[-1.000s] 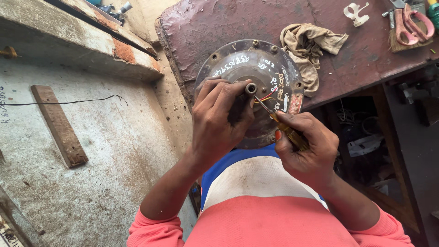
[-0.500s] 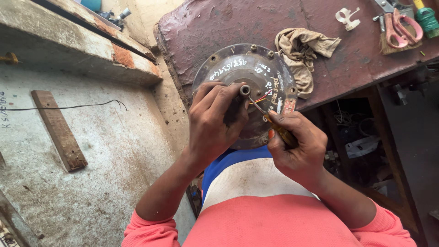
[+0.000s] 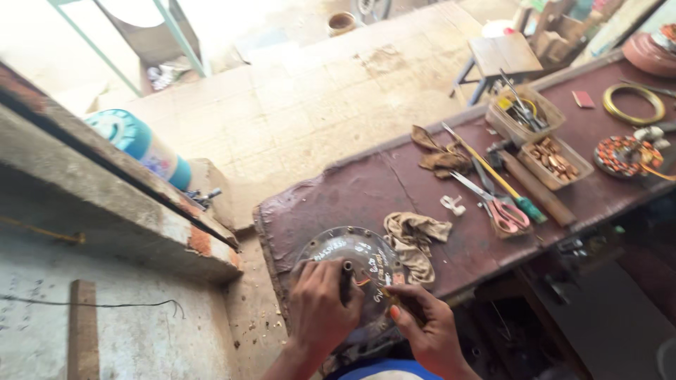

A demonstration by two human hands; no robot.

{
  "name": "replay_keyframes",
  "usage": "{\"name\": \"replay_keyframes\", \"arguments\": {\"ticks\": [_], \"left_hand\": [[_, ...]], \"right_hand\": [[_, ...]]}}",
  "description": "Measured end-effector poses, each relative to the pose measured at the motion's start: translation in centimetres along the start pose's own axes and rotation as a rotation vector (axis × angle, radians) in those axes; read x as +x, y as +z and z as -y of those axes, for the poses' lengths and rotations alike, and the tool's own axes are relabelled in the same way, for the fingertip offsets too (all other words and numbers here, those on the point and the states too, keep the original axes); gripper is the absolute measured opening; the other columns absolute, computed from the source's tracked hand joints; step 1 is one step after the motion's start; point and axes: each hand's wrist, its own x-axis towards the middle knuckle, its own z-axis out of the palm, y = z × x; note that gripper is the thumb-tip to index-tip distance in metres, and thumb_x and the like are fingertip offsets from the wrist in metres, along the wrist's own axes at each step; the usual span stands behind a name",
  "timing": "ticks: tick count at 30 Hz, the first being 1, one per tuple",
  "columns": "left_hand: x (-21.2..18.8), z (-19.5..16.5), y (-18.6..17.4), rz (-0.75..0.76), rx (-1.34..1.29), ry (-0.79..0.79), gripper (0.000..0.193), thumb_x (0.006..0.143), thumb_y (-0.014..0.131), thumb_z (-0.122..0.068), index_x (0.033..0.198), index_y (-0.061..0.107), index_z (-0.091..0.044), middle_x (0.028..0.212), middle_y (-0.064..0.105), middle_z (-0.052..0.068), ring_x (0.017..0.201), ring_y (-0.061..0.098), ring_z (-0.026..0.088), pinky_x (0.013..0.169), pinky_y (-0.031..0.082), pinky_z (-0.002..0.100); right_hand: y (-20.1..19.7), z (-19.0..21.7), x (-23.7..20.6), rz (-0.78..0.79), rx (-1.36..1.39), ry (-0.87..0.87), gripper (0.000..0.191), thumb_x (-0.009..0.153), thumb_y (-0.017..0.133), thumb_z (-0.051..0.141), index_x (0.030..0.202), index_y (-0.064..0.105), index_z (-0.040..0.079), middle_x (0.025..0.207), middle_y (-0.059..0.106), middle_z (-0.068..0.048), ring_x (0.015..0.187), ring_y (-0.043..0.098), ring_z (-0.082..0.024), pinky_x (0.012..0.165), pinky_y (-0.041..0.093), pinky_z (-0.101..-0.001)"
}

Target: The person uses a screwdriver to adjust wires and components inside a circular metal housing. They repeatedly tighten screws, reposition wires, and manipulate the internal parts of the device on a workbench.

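Observation:
A round grey metal motor housing (image 3: 331,252) with a central shaft lies at the near edge of the dark red workbench (image 3: 366,186). My left hand (image 3: 320,302) rests on it with the fingers curled around the shaft (image 3: 347,268). My right hand (image 3: 426,327) is closed on a slim dark tool whose tip points at thin orange wires (image 3: 362,281) beside the shaft. A crumpled beige rag (image 3: 412,239) lies against the housing's right side.
Further along the bench lie pink-handled scissors (image 3: 503,211), a green-handled screwdriver (image 3: 524,205), two small trays of parts (image 3: 553,162), a wound copper stator (image 3: 620,155) and a brass ring (image 3: 634,104). A concrete ledge (image 3: 105,211) with a blue can (image 3: 141,148) runs at left.
The view has swung upward, showing the whole bench and the floor beyond. Both hands stay on the housing, now low in the picture.

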Motion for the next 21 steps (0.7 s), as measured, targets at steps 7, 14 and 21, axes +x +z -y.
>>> {"name": "replay_keyframes", "arguments": {"ticks": [7,14,21], "left_hand": [[0.0,-0.7,1.2,-0.028,0.006,-0.03,0.041,0.072,0.073,-0.018,0.107,0.063,0.0,0.091,0.069,0.015,0.087,0.065,0.034,0.089,0.047,0.048],[-0.7,-0.9,2.3,-0.101,-0.095,-0.115,0.04,0.073,0.066,-0.008,0.111,0.062,0.001,0.091,0.067,0.015,0.089,0.065,0.034,0.084,0.049,0.048],[-0.6,0.0,2.4,-0.101,-0.142,-0.068,0.035,0.074,0.068,-0.009,0.108,0.063,-0.001,0.09,0.069,0.014,0.084,0.067,0.033,0.075,0.053,0.046]], "right_hand": [[-0.7,-0.6,0.6,0.04,-0.024,-0.009,0.03,0.092,0.068,0.005,0.12,0.071,-0.004,0.094,0.076,-0.008,0.087,0.068,-0.009,0.077,0.054,-0.0245],[-0.5,0.5,1.5,0.106,0.065,-0.01,0.031,0.093,0.066,0.006,0.122,0.068,-0.005,0.101,0.079,-0.012,0.094,0.073,-0.014,0.082,0.057,-0.0271],[-0.4,0.6,1.5,0.141,-0.035,-0.058,0.029,0.094,0.066,0.006,0.122,0.07,-0.002,0.097,0.076,-0.008,0.088,0.067,-0.01,0.078,0.055,-0.0257]]}}
